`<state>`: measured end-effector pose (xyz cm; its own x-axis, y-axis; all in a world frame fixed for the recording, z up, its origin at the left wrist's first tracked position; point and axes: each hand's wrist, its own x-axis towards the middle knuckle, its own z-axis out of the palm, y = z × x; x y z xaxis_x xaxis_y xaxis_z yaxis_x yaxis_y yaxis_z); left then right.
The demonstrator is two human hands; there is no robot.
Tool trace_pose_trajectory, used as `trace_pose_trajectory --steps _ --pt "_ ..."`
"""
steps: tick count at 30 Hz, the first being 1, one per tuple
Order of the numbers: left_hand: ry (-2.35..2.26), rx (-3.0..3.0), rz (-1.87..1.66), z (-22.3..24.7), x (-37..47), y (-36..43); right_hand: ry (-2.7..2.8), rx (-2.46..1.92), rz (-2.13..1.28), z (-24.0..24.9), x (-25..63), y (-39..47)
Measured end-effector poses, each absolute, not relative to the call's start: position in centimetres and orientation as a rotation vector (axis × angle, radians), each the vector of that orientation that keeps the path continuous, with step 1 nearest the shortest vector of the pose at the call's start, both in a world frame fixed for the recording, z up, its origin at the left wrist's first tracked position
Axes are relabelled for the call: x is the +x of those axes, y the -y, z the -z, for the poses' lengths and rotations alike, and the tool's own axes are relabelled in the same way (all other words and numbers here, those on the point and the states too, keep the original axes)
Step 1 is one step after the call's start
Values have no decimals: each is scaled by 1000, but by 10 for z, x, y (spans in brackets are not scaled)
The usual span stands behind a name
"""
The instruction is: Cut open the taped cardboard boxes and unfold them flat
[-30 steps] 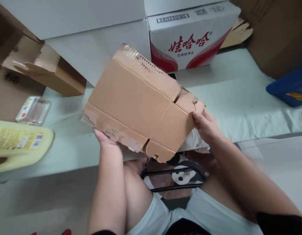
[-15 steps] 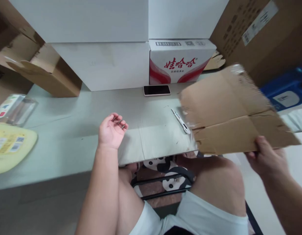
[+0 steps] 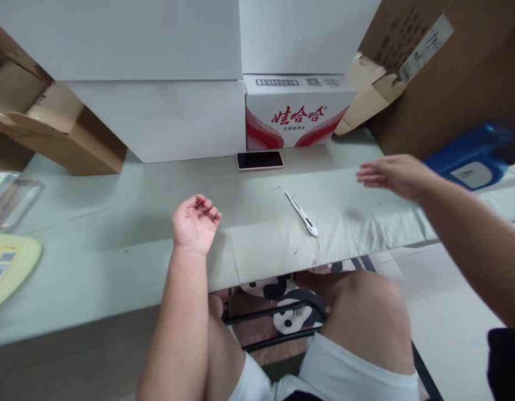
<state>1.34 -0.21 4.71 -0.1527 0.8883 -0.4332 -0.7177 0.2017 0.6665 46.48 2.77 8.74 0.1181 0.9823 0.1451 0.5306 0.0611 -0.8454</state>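
My left hand (image 3: 196, 224) rests palm up above the pale green tabletop, fingers loosely curled and apart, holding nothing. Over the right part of the table is my right hand (image 3: 393, 174), its fingers stretched out and slightly blurred, with nothing in it. A white utility knife (image 3: 301, 214) lies between the two hands, its tip pointing away from me. Behind it, a phone (image 3: 260, 160) with a dark screen lies flat before the white and red carton (image 3: 297, 117).
White boxes (image 3: 157, 120) are stacked along the back. An open brown carton (image 3: 90, 133) stands left, near a yellow bottle (image 3: 13, 264) and a clear plastic package (image 3: 17, 203). On the right are a blue jug (image 3: 470, 161) and a large brown carton (image 3: 445, 83).
My right hand has let go of the flat cardboard piece, which is out of view, and has moved up and left over the table. My left hand is nearly still.
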Motion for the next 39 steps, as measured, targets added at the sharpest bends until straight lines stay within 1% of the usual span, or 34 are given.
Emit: trace_pose_trajectory --steps 3,6,8,12,16,21,26,31,33,36,39 --pt "-963 230 -1430 -45 8 1 1541 -1736 -1163 -66 429 -4" --pt "-942 209 -1461 -45 0 3 1457 -1876 -1592 -57 398 21" --pt "-930 196 -1478 -46 -6 6 1449 -1908 -1693 -56 383 29" --pt "-895 164 -1521 -48 -18 13 1587 -1876 -1714 -62 347 24" --pt "-835 80 -1585 -51 -35 21 1846 -1827 -1650 -71 283 3" --pt "-780 -26 -1670 -53 -62 30 2232 -1607 -1503 -75 173 -30" --pt "-762 -86 -1753 -52 -87 38 2524 -1285 -1135 -75 59 -71" --pt "-775 -199 -1759 -50 -104 41 2763 -1108 -521 -80 -32 -128" --pt "-751 -232 -1769 -50 -107 41 2766 -1077 -348 -84 -61 -147" --pt "-709 -252 -1766 -51 -107 40 2688 -1043 -274 -96 -97 -164" --pt "-665 -223 -1762 -52 -108 41 2656 -1081 -288 -109 -125 -166"
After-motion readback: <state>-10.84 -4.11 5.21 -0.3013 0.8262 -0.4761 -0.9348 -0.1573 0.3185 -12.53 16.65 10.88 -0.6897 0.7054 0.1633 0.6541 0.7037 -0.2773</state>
